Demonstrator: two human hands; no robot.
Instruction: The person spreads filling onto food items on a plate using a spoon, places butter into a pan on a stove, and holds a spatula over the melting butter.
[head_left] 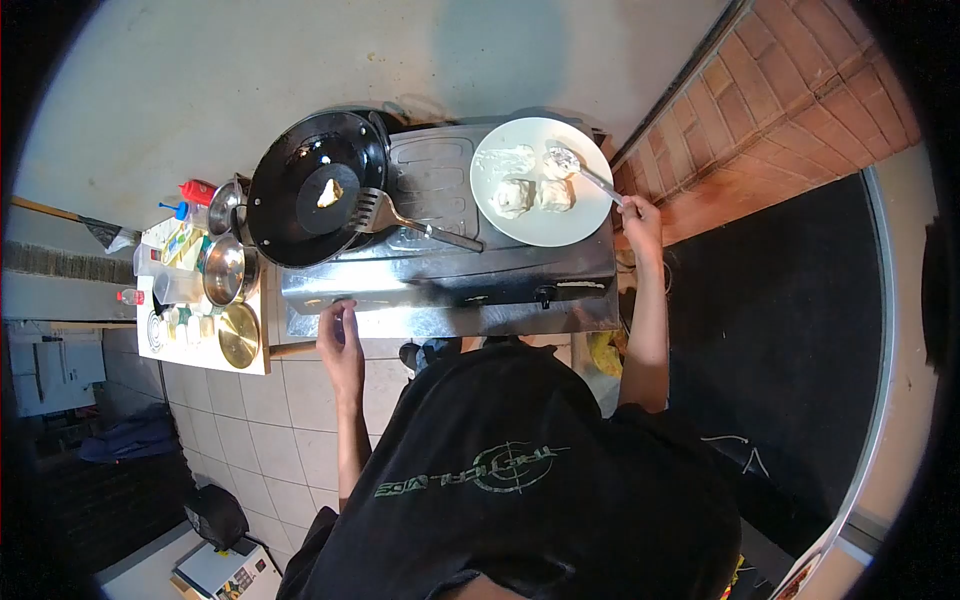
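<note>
My right hand (640,225) grips the handle of a spoon (600,184), whose white-coated bowl rests on a white plate (487,218). On that plate are two white-coated pieces (513,198) and a white smear. My left hand (342,345) is at the left front of the gas stove (440,275), its fingers closed against the panel; whatever is between them is hidden. A black wok (290,225) sits on the left burner with a small pale piece of food (329,193) in it. A slotted spatula (430,230) lies across the wok's rim and the stove top.
A side table (255,345) on the left holds metal bowls (230,270), a gold-coloured dish (239,335), a red-capped bottle (197,190) and several small containers. A brick wall (740,110) stands close on the right. A stove knob (545,295) shows at the right front.
</note>
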